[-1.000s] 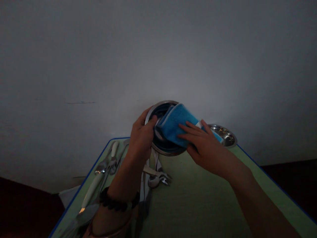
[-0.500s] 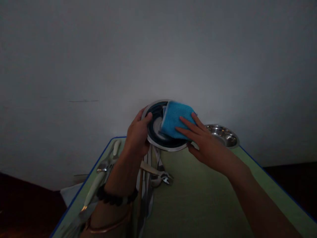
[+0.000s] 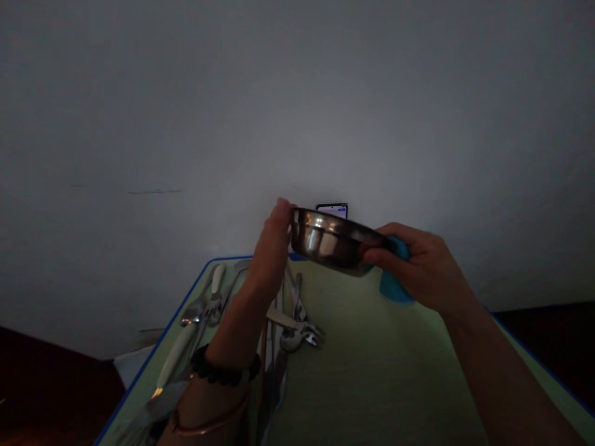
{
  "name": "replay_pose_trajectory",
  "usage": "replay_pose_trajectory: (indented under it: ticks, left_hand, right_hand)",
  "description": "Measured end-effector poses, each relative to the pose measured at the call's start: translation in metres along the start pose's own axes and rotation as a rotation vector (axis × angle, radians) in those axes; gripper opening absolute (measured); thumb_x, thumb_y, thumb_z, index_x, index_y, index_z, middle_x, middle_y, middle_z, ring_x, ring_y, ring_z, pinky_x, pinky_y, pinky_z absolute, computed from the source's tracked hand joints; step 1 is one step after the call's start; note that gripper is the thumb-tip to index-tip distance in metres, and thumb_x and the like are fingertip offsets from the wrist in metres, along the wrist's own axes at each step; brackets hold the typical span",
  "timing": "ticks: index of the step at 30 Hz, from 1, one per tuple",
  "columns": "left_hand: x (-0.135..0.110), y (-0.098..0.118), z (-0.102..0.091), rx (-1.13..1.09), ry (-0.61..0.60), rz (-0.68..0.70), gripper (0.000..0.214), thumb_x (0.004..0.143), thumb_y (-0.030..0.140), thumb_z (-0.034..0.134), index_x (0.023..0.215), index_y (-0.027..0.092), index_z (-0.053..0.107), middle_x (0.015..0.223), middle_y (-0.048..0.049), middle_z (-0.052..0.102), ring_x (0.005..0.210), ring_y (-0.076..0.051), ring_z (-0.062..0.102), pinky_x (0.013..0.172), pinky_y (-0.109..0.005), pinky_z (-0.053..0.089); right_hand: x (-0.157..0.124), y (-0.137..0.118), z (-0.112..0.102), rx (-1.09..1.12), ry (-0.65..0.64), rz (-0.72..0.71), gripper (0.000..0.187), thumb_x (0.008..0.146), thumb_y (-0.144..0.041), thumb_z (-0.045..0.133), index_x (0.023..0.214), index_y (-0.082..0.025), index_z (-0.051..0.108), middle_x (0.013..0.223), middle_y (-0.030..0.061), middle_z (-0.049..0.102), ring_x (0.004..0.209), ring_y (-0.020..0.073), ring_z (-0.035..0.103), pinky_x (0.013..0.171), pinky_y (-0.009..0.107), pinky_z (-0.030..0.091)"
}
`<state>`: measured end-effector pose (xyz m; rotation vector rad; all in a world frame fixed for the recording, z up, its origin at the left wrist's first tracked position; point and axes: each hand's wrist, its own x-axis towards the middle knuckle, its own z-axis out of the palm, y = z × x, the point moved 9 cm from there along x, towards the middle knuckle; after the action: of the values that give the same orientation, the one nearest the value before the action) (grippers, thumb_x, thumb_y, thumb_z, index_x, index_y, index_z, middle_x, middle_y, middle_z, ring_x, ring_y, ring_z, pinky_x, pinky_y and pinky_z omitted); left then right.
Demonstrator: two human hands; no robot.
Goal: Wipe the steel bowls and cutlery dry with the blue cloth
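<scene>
A shiny steel bowl (image 3: 325,241) is held up above the far edge of the table, tipped so that its outer side faces me. My left hand (image 3: 272,248) grips its left end, the fingers partly hidden behind it. At the right end my right hand (image 3: 413,263) is closed on the bowl, thumb along the outside. A blue cloth (image 3: 395,288) is bunched in that same hand, its lower part hanging under the palm. The inside of the bowl is hidden from view.
Metal and white-handled cutlery (image 3: 216,297) lies along the left of the green table (image 3: 372,371). Forks and spoons (image 3: 302,331) are beside my left forearm. Behind the bowl, a phone (image 3: 334,209) shows against the pale wall (image 3: 297,111).
The bowl has turned from showing its inside to showing its outer side. My right hand has moved from wiping inside to gripping the right end. The second bowl no longer shows; the phone does.
</scene>
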<state>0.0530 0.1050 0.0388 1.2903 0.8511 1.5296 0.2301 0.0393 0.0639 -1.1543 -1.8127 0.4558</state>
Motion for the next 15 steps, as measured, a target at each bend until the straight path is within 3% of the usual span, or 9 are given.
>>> replay_pose_trajectory:
  ticks: [3, 8, 15]
  left_hand:
    - [-0.003, 0.011, -0.004, 0.211, 0.023, 0.134, 0.035, 0.077, 0.051, 0.054, 0.064, 0.019, 0.058, 0.068, -0.0009, 0.054, 0.068, -0.013, 0.051, 0.06, -0.021, 0.041]
    - [-0.012, -0.012, 0.023, 0.233, -0.321, -0.088, 0.04, 0.082, 0.049, 0.047, 0.06, 0.017, 0.057, 0.051, 0.0029, 0.049, 0.045, -0.008, 0.04, 0.045, -0.021, 0.032]
    - [-0.007, -0.004, 0.018, 0.242, -0.254, -0.063, 0.042, 0.083, 0.046, 0.046, 0.053, 0.017, 0.054, 0.046, 0.0042, 0.047, 0.041, -0.007, 0.038, 0.041, -0.019, 0.031]
  right_hand:
    - [0.001, 0.02, -0.01, 0.254, 0.159, 0.151, 0.026, 0.077, -0.047, 0.057, 0.071, -0.022, 0.06, 0.056, -0.0058, 0.056, 0.046, 0.0074, 0.048, 0.043, 0.019, 0.035]
    - [-0.001, 0.059, -0.005, 0.511, 0.237, 0.383, 0.032, 0.076, -0.05, 0.055, 0.067, -0.02, 0.058, 0.054, -0.0047, 0.052, 0.045, 0.0088, 0.045, 0.043, 0.021, 0.036]
    - [-0.003, 0.061, -0.006, 0.372, 0.281, 0.406, 0.035, 0.075, -0.053, 0.054, 0.064, -0.019, 0.059, 0.052, -0.0048, 0.053, 0.044, 0.0087, 0.044, 0.041, 0.021, 0.033]
